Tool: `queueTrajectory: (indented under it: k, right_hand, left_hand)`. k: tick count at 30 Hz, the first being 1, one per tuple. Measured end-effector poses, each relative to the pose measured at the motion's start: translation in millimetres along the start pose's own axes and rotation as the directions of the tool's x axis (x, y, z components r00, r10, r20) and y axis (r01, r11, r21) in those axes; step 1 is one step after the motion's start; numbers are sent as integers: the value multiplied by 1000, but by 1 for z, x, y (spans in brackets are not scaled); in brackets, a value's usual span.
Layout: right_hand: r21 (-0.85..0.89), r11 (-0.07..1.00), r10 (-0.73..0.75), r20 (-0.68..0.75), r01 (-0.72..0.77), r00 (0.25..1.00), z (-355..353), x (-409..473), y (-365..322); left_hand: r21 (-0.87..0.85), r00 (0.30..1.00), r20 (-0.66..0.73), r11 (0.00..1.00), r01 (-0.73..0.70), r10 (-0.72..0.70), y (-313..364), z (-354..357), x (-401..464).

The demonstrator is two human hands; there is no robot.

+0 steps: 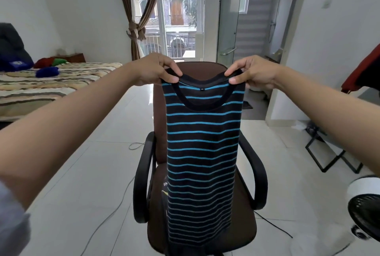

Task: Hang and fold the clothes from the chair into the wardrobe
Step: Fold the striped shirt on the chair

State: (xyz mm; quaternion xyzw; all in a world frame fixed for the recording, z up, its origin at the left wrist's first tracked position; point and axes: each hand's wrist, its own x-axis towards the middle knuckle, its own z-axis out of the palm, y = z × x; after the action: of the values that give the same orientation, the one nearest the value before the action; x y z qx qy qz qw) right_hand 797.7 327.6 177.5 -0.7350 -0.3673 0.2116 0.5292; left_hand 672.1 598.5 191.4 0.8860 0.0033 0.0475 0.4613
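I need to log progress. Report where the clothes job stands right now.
Done: nothing visibly; no wardrobe is in view. In hand: the left hand and right hand pinch the striped shirt at its shoulders, hanging it over the chair. Left: folding or hanging it, plus another garment showing on the seat.
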Motion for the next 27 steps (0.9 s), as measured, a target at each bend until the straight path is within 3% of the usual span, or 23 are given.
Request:
queueTrajectory:
  k: [6,9,16,21,27]
  right_hand:
    - [79,997,-7,101,-1,995,-34,79,16]
    - [68,998,-14,132,5,991,-53,123,23]
    - [-198,980,-3,144,31,990,-92,204,37]
    - [-215,974,-38,130,65,991,-101,227,52]
    - [-232,972,-3,133,35,991,-93,214,80]
  left_hand:
    - [11,998,50,999,32,-32,-12,-19,77]
    - [117,997,64,992,42,-49,-15,-30,119]
    - [265,999,-10,963,53,-52,-22,-45,185]
    - [254,996,-86,967,27,-5,-38,-40,205]
    - [233,999,-34,972,26,-18,-61,-19,194]
